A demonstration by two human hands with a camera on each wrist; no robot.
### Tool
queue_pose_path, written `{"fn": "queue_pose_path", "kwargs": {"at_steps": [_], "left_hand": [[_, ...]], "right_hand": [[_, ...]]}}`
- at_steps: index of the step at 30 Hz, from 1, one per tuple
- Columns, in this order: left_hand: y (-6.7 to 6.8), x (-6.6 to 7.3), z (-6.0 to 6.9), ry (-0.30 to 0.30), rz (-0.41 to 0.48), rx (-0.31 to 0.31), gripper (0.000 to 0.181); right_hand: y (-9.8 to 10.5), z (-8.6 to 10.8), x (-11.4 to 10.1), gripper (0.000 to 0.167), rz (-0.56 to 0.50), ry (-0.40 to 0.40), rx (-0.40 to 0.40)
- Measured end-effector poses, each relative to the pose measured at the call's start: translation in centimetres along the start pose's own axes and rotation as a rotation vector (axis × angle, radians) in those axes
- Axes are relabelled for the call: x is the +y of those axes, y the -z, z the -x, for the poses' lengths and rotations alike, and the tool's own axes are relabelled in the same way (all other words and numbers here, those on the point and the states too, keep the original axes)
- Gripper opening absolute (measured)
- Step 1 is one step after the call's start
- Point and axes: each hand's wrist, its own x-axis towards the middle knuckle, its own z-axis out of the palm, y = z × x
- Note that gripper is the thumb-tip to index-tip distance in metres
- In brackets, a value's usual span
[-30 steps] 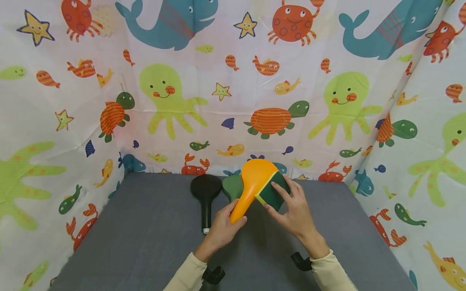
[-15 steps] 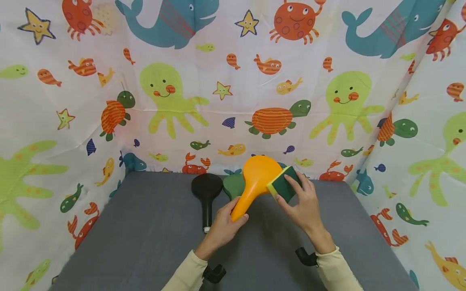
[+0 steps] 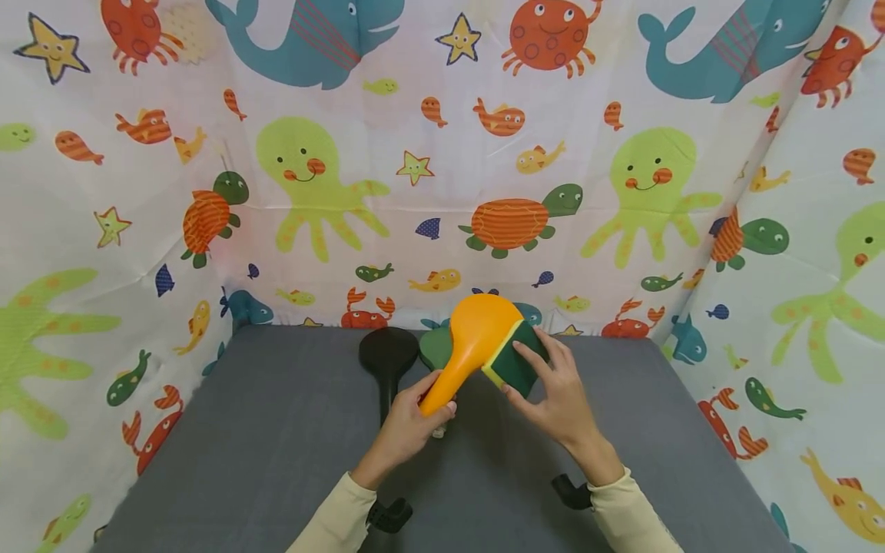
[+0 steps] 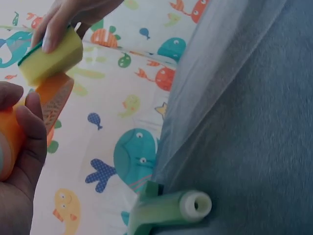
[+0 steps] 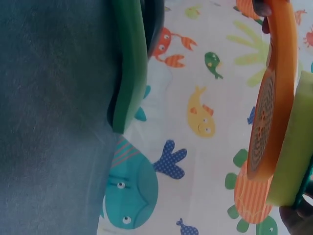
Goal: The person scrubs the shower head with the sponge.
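An orange handheld shower head (image 3: 482, 326) is held up above the grey table, tilted with its head up and to the right. My left hand (image 3: 404, 430) grips its handle. With thumb and fingers, my right hand (image 3: 560, 403) holds a yellow sponge with a dark green scouring side (image 3: 520, 361). The sponge's yellow side lies against the smooth back of the shower head, near its right edge. In the right wrist view, the orange shower head (image 5: 283, 88) shows its nozzle face turned away from the sponge (image 5: 296, 142). My right palm is hidden behind the sponge.
A black shower head (image 3: 389, 355) and a green shower head (image 3: 434, 349) lie at the back of the grey table (image 3: 276, 445), the green one partly covered by the orange one. A curtain printed with sea animals (image 3: 415, 230) hangs behind and at both sides.
The sponge first slid right to the shower head's edge, then came back left over its back. The left hand and shower head have shifted slightly left. Both grips stay the same.
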Motion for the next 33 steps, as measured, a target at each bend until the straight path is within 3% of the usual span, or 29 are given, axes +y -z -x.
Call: {"fn": "queue_pose_path", "kwargs": {"at_steps": [5,8,10,15,17,25,33], "left_hand": [[1.0,-0.1,0.0,-0.009,-0.037,0.008,0.052],[1.5,0.1,0.0,0.022,-0.044,0.009,0.057],[1.9,1.1,0.2,0.043,-0.052,0.005,0.059],[2.6,0.8,0.3,0.022,-0.042,0.007,0.060],[2.8,-0.3,0.2,0.004,-0.027,0.010,0.060],[3.3,-0.5,-0.1,0.017,-0.017,-0.010,0.059],[3.9,-1.0,-0.9,-0.023,0.015,-0.025,0.057]], "right_hand": [[-0.3,-0.2,-0.2,0.067,-0.025,0.011,0.002],[-0.5,-0.4,0.0,0.066,-0.041,-0.011,0.002],[-0.6,-0.6,0.2,0.065,-0.048,-0.025,0.009],[-0.9,-1.3,0.7,0.064,-0.070,-0.052,0.041],[-1.0,-1.5,0.9,0.064,-0.085,-0.062,0.050],[-1.2,-2.0,0.8,0.064,-0.136,-0.089,0.060],[-2.2,-2.1,0.4,0.068,-0.150,-0.071,0.107]]}}
